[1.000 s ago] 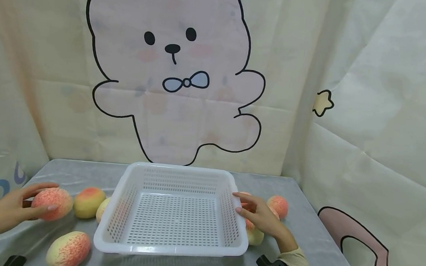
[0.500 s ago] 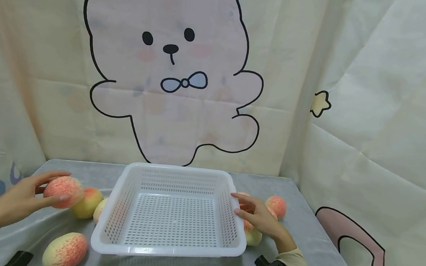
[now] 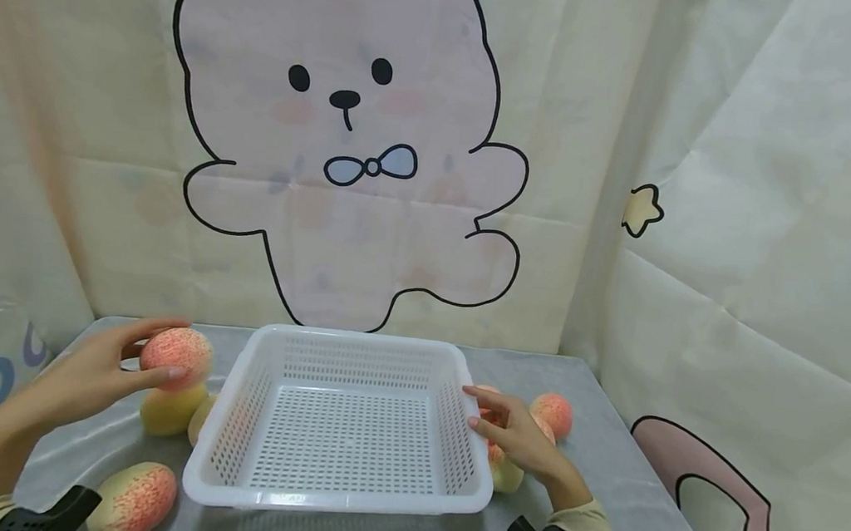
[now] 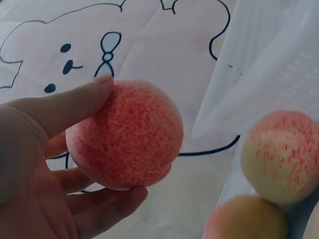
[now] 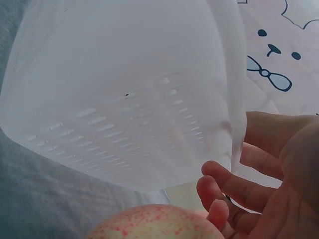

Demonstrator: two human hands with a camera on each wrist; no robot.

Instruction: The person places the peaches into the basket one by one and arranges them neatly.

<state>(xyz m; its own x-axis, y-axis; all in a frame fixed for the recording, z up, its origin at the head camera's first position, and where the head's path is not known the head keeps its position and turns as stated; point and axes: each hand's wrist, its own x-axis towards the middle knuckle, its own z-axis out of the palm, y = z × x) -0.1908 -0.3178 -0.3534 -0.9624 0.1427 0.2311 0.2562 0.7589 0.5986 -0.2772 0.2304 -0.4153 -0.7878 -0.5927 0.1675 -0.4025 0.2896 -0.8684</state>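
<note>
My left hand point(image 3: 91, 368) holds a speckled pink-red peach point(image 3: 181, 356) between thumb and fingers, raised left of the white plastic basket point(image 3: 335, 503). In the left wrist view the thumb lies on one side of the peach point(image 4: 132, 134), with the fingers around the other. The slotted basket has nothing in it. At its right side, my right hand point(image 3: 514, 427) grips the rim. Seen from the right wrist, thumb and fingers of that hand point(image 5: 269, 169) lie about the basket's edge, close over a pale peach with red specks point(image 5: 154, 224).
A yellow peach point(image 3: 168, 412) and another, partly hidden, lie left of the basket. A larger yellow-red fruit point(image 3: 133, 501) lies nearer the front. Several peaches sit to the right, one pink point(image 3: 552, 415) farthest out. A grey cloth point(image 3: 602, 496) covers the table; printed curtains stand behind.
My left hand has carried the pink-red peach up and to the right, toward the basket, passing over the yellow peach. The right hand and the basket have stayed in place.
</note>
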